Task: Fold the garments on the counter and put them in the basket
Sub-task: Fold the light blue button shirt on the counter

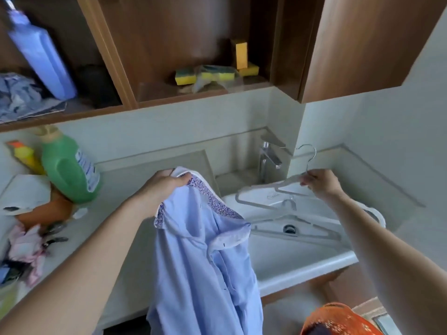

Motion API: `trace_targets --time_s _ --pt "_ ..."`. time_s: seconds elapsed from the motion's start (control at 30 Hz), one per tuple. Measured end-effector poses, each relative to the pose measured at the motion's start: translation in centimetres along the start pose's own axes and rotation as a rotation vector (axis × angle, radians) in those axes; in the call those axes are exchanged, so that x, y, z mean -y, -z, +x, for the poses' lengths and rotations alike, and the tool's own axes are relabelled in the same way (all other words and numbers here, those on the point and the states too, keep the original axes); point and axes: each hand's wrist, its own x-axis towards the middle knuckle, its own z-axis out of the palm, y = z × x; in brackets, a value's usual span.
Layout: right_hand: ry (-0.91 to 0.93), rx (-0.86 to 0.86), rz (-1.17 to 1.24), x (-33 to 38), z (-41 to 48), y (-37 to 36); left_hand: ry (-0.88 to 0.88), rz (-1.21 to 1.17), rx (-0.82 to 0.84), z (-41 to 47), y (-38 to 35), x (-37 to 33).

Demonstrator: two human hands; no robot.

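- The counter (pixel 116 180) lay left of the sink (pixel 302 262).
- A light-blue shirt (pixel 200 262) hung unfolded over the counter's front edge.
- A grey hanger (pixel 254 204) was held above the sink.
- The left grip (pixel 164 184) clutched the shirt's collar.
- The right grip (pixel 321 183) pinched the hanger just below its hook.

2 hands: left hand (pixel 167 184), right hand (pixel 319 183). 1 blue shirt (pixel 200 262). 2 hangers for sure: held hanger (pixel 287 183), sink hanger (pixel 300 222); poss. more, can't tell. 3 bottles: blue bottle (pixel 41 56), green bottle (pixel 67 168), yellow bottle (pixel 26 155). Approx. 4 sponges (pixel 185 78), blurry. 1 tap (pixel 268 157), 1 sink (pixel 302 264), 1 orange basket (pixel 338 319).
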Motion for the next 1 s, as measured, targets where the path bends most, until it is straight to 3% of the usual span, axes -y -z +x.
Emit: trace_targets --time_s 0.13,0.3,0.4,0.5,0.57,0.67,0.7,0.87,0.93,1.0 --pt "-0.072 0.091 -0.121 -3.8 3.5 -3.3 0.031 0.004 0.024 2.3 1.5 1.7" --pt "-0.254 0.052 -0.358 -3.9 5.3 -6.9 0.049 -0.036 0.009 3.5 3.7 3.6" --pt "-0.018 0.176 -0.228 2.0 2.4 -10.3 0.04 -0.077 -0.001 3.4 4.7 4.4" --pt "0.209 0.592 0.065 9.7 -3.0 -13.9 0.009 -0.076 0.009 2.7 6.0 5.0" --pt "0.279 0.803 -0.042 13.2 -6.4 -16.3 -0.021 -0.049 -0.007 2.2 7.7 5.4" --pt "0.455 0.799 -0.511 16.5 -9.3 -18.6 -0.092 0.051 -0.169 1.2 11.8 6.1" --pt "0.478 0.803 -0.57 17.6 -10.2 -18.6 -0.108 0.101 -0.24 0.7 13.5 6.4" --pt "0.464 0.848 -0.351 24.2 -12.7 -16.5 -0.124 0.204 -0.566 -2.9 23.0 7.7" --pt "0.518 0.819 -0.32 28.1 -13.4 -14.8 -0.242 0.243 -0.687 -4.0 25.7 6.8" --pt "0.623 0.722 -0.344 31.2 -12.9 -13.9 -0.346 0.272 -0.704 -4.6 27.6 5.3"
